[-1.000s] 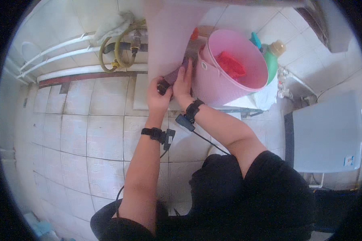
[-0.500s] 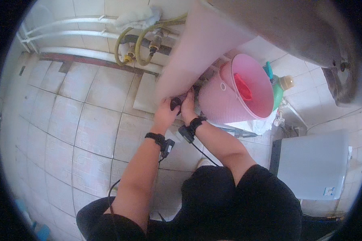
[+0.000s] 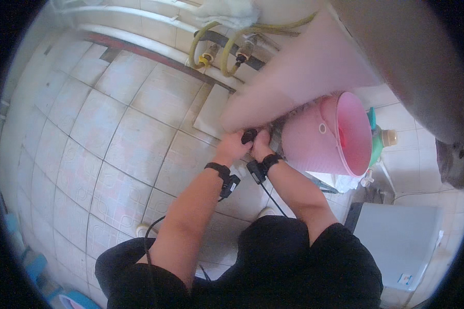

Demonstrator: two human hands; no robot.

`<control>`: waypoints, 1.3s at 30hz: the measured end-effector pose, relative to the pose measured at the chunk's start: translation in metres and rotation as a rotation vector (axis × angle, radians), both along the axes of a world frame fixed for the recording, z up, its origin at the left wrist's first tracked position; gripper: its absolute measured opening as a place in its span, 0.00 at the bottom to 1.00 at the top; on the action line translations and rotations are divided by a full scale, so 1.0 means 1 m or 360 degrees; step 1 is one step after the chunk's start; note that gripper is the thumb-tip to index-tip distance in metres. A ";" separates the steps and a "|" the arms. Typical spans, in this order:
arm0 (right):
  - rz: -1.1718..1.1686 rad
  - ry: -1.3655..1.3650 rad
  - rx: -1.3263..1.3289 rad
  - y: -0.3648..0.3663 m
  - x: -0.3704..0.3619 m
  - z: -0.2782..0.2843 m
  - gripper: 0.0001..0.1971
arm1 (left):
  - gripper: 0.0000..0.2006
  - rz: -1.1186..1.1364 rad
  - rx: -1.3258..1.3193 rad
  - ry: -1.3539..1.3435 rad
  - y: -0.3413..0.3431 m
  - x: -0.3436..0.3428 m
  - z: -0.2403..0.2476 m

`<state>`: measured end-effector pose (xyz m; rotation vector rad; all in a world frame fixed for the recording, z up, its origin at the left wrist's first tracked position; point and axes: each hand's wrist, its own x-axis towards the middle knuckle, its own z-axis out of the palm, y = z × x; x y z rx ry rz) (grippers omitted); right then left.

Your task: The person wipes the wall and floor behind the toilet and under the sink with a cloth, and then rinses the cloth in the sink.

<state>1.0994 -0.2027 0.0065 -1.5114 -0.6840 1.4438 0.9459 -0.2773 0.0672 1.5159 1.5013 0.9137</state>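
Note:
Close together at the foot of a pink pedestal [image 3: 299, 77], both my hands work low near the floor. My left hand [image 3: 232, 147] is closed around a small black rounded piece [image 3: 249, 136], whose kind I cannot make out. Just beside it, my right hand [image 3: 262, 145] is curled at the pedestal's lower edge, its fingers partly hidden. What it grips does not show clearly. A pink bucket [image 3: 309, 136] stands tilted to the right of my right hand, with something red [image 3: 342, 138] inside.
Yellowish hoses [image 3: 227, 49] and valves hang by the wall beneath white pipes [image 3: 134, 47]. Behind the bucket is a green bottle [image 3: 377, 144]. A grey-white bin-like box [image 3: 397, 242] stands at the right. A loose tile [image 3: 214, 113] lies left of the pedestal on the tiled floor [image 3: 113, 170].
The view has shifted, so the pedestal, bucket and hoses sit further right. My hands stay together at the pedestal's foot, the left still holding the black piece.

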 end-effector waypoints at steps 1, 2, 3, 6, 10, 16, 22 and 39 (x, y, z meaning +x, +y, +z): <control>-0.0031 0.0100 -0.0083 0.005 0.000 0.008 0.23 | 0.22 0.0006 0.0023 -0.0057 0.005 0.000 0.008; 0.0008 0.0145 -0.0175 -0.001 -0.002 0.017 0.25 | 0.22 0.0014 0.0000 -0.0115 0.002 -0.002 0.020; 0.0064 0.0211 -0.0303 -0.018 -0.013 0.033 0.26 | 0.22 0.0043 -0.0055 -0.0150 -0.011 -0.008 0.029; 0.0318 0.0360 -0.0616 -0.054 -0.035 0.101 0.26 | 0.21 0.0110 -0.0088 -0.0081 -0.025 -0.023 0.077; 0.0617 0.0386 -0.0472 -0.045 -0.056 0.183 0.21 | 0.22 0.0032 0.0017 -0.0448 -0.024 -0.071 0.173; 0.0726 0.0600 -0.1081 -0.138 -0.172 0.406 0.21 | 0.20 0.0263 -0.1092 -0.1357 -0.151 -0.178 0.318; 0.0798 0.0820 -0.0930 -0.240 -0.248 0.618 0.20 | 0.27 0.1085 -0.1297 -0.1295 -0.272 -0.239 0.534; 0.0769 -0.1297 0.0721 -0.146 -0.202 0.847 0.17 | 0.19 0.0333 -0.0737 -0.1842 -0.180 -0.305 0.758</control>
